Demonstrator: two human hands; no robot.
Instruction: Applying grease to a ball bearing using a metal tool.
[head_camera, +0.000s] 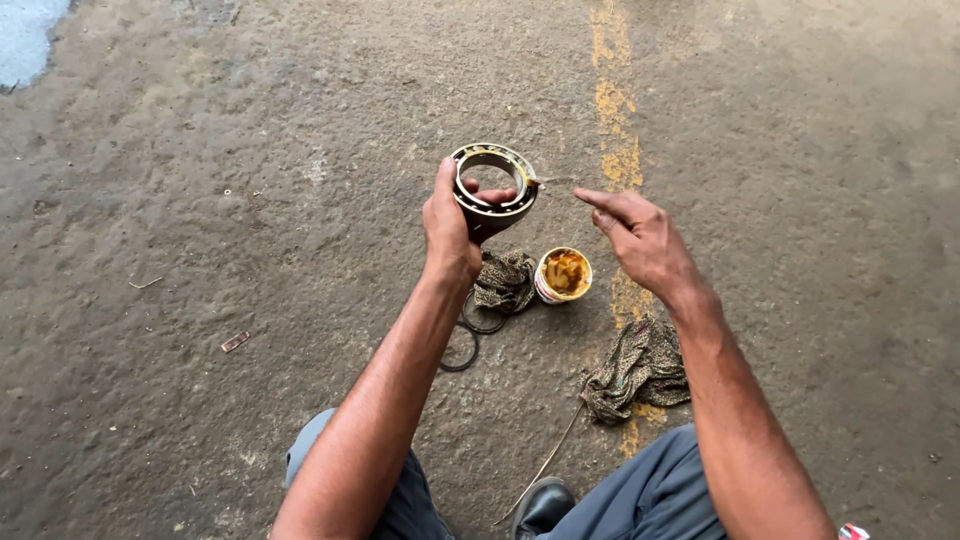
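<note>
Concrete floor (200, 200): left hand (450, 225) grips bearing ring (495, 180) (greasy).

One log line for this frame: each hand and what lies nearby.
left hand: holds bearing ring | right hand: forefinger at ring's edge | floor: grease tub, rags, two black rings

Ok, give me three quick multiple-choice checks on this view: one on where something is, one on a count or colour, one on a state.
1. Where is the grease tub?
A. on the ground between the two rags
B. in the right hand
C. on the person's knee

2. How many dark rings lie on the ground?
A. none
B. two
C. five

3. How is the bearing ring held?
A. lying on the ground
B. gripped in the left hand
C. resting on a rag

Answers:
1 A, it stands on the concrete.
2 B, two lie below the left wrist.
3 B, the fingers wrap it in the air.
</note>
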